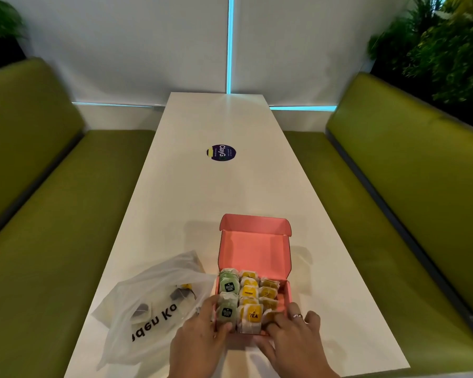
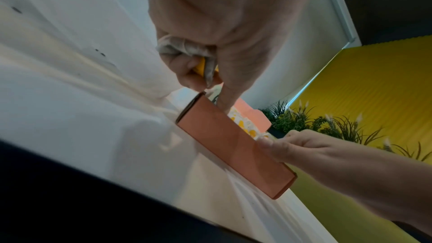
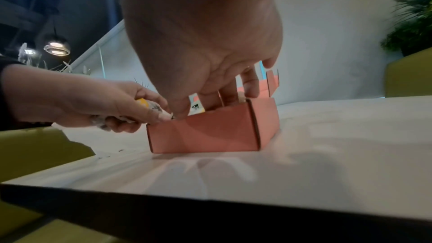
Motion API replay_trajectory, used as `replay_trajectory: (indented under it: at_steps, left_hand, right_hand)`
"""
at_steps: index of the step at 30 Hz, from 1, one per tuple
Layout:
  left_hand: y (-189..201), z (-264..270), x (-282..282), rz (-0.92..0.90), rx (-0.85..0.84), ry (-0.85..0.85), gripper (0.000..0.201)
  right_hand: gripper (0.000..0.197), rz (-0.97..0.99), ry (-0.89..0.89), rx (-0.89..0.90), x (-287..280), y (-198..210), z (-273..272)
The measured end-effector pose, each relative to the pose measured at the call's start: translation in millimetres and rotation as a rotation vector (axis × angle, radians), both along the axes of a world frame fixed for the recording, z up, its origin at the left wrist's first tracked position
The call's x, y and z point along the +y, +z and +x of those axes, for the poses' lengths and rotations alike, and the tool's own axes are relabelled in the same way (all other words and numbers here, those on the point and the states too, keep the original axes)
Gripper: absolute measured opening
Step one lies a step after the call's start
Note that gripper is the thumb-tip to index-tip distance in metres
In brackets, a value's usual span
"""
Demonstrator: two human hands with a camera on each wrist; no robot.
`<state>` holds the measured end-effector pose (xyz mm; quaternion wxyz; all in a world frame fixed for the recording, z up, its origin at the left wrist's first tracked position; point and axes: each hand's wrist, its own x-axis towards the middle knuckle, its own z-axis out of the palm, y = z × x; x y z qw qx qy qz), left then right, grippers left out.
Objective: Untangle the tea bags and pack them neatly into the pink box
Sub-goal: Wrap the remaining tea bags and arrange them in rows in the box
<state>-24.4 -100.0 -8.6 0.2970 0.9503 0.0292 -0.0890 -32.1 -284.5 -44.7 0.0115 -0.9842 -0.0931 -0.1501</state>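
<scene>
Ring (image 1: pixel 297 315) on right grip (image 1: pixel 292 339); dark sleeve (image 3: pixel 4 99)

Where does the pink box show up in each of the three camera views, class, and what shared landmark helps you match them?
Head: pink box at lower centre, lid open.
Left wrist: pink box, centre, seen from its near wall.
Right wrist: pink box, centre, on the table.
Shared landmark: the white table beneath it.
</scene>
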Motion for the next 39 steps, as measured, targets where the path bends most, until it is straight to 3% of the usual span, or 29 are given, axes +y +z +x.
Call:
replay_trajectory:
  at_steps: [7, 10, 17, 23, 30, 39]
  left_hand:
    - [-3, -1, -1, -0.006, -0.018, 0.031, 0.078]
    - [-3, -2, -1, -0.004, -0.017, 0.046, 0.08]
    - [-1, -2, 0, 0.002, -0.013, 0.031, 0.079]
    - [-3, -1, 2, 0.024, -0.008, 0.012, 0.081]
    - [-4, -1, 4, 0.034, 0.015, 0.015, 0.077]
    - [-3, 0, 3, 0.041, 0.011, 0.001, 0.077]
  right_hand:
    - [0.04, 0.066, -0.174, 0.082, 13, 0, -3]
    - [0.041, 0.098, -0.221, 0.177, 21, -2, -2]
    - [0.041, 0.129, -0.23, 0.212, 28, 0, 4]
    - [0.041, 0.099, -0.207, 0.192, 23, 6, 5]
    - [0.036, 0.021, -0.088, 0.01, 0, 11, 7]
    - [0.042, -0.001, -0.033, 0.056, 9, 15, 15]
